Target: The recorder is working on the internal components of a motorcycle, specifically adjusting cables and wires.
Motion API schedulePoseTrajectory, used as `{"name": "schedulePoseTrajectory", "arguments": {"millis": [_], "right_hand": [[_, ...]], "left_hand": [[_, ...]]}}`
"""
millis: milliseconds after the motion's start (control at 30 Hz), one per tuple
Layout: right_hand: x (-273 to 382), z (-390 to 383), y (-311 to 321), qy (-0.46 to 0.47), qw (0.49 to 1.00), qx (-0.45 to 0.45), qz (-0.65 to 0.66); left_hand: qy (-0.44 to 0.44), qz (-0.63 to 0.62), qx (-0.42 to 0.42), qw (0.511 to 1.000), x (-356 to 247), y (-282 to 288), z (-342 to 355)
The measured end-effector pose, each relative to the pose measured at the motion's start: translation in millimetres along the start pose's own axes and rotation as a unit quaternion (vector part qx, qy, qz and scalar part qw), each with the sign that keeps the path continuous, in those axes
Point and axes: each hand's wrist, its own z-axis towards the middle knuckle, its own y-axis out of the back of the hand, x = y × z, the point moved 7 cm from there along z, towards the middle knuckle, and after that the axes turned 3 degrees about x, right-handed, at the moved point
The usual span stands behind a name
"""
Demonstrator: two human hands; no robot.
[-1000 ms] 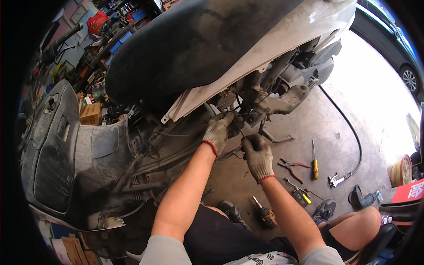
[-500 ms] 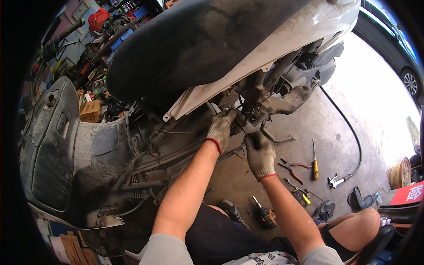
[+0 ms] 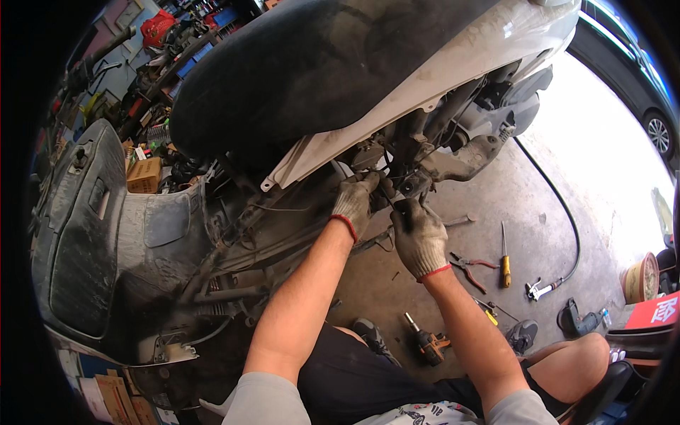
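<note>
Head view, gloved hands [image 3: 354, 203] [image 3: 421, 239] close together, scooter [image 3: 290, 95]

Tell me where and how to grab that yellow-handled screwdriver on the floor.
Best grip the screwdriver by its thick yellow handle, from above and the near side: it lies flat, handle toward the person, slim shaft pointing away. Close across the handle's width, minding the red-handled pliers to its left.
</note>
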Motion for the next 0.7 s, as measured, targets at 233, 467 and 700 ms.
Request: {"name": "schedulePoseTrajectory", "arguments": {"millis": [233, 467, 700], "right_hand": [[-17, 0, -27, -0.140, 0.908, 0.021, 0.395], [-11, -6, -22, -0.216, 0.851, 0.066, 0.474], [-21, -11, -37, -0.223, 0.815, 0.160, 0.510]], "left_hand": [[0.024, 0.037, -0.015, 0.999, -1, 3, -2], [0.006, 0.027, -0.022, 0.999, -1, 5, 4], [0.002, 0.086, -0.048, 0.995, -9, 3, -4]]}}
